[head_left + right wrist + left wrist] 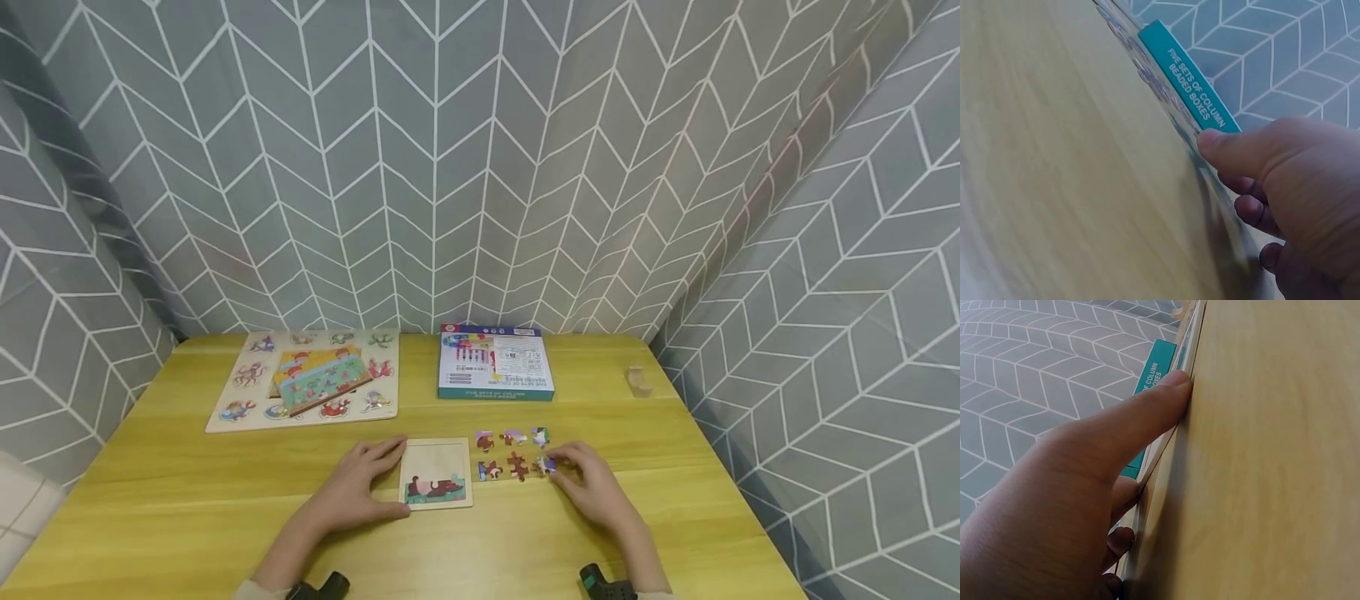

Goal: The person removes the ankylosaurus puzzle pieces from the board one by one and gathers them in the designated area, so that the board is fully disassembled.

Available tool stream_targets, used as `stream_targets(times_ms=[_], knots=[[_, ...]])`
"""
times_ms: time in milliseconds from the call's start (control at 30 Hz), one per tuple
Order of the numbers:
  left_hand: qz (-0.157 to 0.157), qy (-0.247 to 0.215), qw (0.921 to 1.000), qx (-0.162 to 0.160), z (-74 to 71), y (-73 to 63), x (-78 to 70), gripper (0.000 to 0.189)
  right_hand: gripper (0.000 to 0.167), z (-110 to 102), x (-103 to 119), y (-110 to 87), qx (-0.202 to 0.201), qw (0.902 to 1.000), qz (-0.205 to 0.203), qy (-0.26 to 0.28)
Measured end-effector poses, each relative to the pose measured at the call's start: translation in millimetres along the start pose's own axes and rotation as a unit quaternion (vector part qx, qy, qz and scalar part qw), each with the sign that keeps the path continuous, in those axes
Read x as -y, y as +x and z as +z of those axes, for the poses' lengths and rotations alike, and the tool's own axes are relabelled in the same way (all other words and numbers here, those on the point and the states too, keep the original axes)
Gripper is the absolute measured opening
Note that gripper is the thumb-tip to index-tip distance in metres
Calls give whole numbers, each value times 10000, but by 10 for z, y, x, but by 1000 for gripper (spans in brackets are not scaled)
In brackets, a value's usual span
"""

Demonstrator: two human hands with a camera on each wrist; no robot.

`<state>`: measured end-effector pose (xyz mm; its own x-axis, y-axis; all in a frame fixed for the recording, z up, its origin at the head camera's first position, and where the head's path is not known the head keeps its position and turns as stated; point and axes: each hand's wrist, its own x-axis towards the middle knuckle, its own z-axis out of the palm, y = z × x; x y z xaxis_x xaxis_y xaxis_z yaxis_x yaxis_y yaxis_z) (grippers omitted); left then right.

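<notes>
A small wooden puzzle tray [437,442] lies on the table in the head view, with its lower part filled by brown and green pieces. My left hand [360,487] holds its left side, thumb at the near corner and fingers at the far one. In the left wrist view the thumb [1147,412] touches the tray's edge. Right of the tray lie several loose jigsaw pieces [517,465] in two rows. At the right end of the nearer row my right hand [592,487] pinches a puzzle piece [543,467] between thumb and forefinger; the fingers partly hide it.
Behind the tray stands a flat teal-edged box [495,393]. A large peg board [225,415] with sea animals lies at the back left, a colourful puzzle [326,383] on top of it. One small beige object [639,382] sits at the back right. Patterned curtains [465,167] border the table.
</notes>
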<state>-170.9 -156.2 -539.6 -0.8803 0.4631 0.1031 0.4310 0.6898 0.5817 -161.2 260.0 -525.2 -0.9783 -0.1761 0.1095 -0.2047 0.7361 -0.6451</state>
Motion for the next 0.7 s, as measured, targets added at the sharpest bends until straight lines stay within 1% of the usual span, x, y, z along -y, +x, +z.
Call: stream_targets(times_ms=[267, 467, 600, 700], knots=[[8, -11, 10000, 57, -24, 20, 3, 105, 24, -1, -22, 26, -66, 9999, 41, -131], [-16, -17, 10000, 61, -16, 43, 6, 105, 25, -9, -29, 56, -138, 9997, 108, -154], [4, -55, 10000, 51, -8, 38, 7, 105, 26, -8, -32, 62, -104, 9998, 87, -122], [-45, -22, 9999, 94, 0, 25, 11, 106, 27, 2, -38, 54, -73, 9999, 69, -98]])
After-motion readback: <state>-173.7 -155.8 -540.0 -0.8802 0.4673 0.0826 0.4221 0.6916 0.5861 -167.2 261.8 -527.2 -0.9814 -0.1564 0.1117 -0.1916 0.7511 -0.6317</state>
